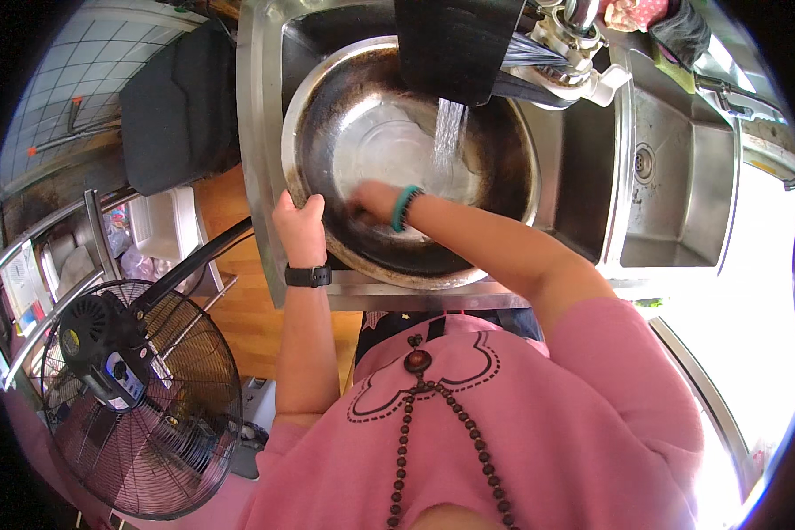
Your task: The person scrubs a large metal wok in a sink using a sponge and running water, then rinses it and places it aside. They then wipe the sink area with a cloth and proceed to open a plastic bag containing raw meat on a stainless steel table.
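Note:
A large round metal basin (523,169) with a browned rim and darkened inner walls sits in the left bowl of a stainless steel sink (257,139). My left hand (298,228) grips its left rim, thumb on top. Inside, my right hand (374,200) is against or close to the lower left wall, blurred by motion; its fingers and anything in them cannot be made out. A stream of water (450,129) falls into the basin from beneath a black flat-sided object (460,50), which hides the outlet. Shallow water seems to cover the bottom.
To the right lies a second sink bowl (662,218) with a drain (644,163). White-and-metal tap fittings (563,59) stand at the back, cloths (679,33) beyond. At my left are a large black fan (139,397), a metal rail (93,232) and a white plastic tray (165,222).

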{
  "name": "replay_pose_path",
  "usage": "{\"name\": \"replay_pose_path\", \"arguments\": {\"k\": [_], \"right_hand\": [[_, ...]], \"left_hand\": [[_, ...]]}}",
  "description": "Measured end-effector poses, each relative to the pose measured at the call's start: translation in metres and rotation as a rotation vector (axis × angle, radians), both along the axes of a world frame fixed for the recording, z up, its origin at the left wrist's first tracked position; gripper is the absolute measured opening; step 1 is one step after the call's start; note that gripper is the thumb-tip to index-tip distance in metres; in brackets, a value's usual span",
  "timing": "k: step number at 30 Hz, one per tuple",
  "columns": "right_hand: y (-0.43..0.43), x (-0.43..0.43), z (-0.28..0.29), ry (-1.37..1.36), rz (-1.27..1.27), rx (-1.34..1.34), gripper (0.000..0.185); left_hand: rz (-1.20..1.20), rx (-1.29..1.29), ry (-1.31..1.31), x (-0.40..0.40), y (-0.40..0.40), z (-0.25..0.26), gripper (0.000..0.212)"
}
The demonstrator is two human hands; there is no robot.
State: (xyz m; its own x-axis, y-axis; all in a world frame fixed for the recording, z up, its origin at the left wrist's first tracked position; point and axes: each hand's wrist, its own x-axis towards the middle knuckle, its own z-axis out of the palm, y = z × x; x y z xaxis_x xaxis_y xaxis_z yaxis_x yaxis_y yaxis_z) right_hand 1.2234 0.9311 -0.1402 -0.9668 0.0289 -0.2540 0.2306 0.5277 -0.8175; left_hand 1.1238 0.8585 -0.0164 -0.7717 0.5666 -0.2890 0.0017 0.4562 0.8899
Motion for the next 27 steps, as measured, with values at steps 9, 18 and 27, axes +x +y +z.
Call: {"name": "replay_pose_path", "arguments": {"k": [9,18,27], "right_hand": [[0.002,-0.017,-0.015,0.274,-0.388,0.305,0.048],[0.062,0.107,-0.065,-0.482,-0.723,0.199,0.064],[0.054,-0.015,-0.023,0.108,-0.558,0.245,0.061]], "left_hand": [[0.001,-0.02,0.076,0.006,0.008,0.007,0.011],[0.024,-0.073,0.085,0.005,0.006,0.011,0.01],[0.056,-0.024,0.065,0.011,0.004,0.013,0.009]]}}
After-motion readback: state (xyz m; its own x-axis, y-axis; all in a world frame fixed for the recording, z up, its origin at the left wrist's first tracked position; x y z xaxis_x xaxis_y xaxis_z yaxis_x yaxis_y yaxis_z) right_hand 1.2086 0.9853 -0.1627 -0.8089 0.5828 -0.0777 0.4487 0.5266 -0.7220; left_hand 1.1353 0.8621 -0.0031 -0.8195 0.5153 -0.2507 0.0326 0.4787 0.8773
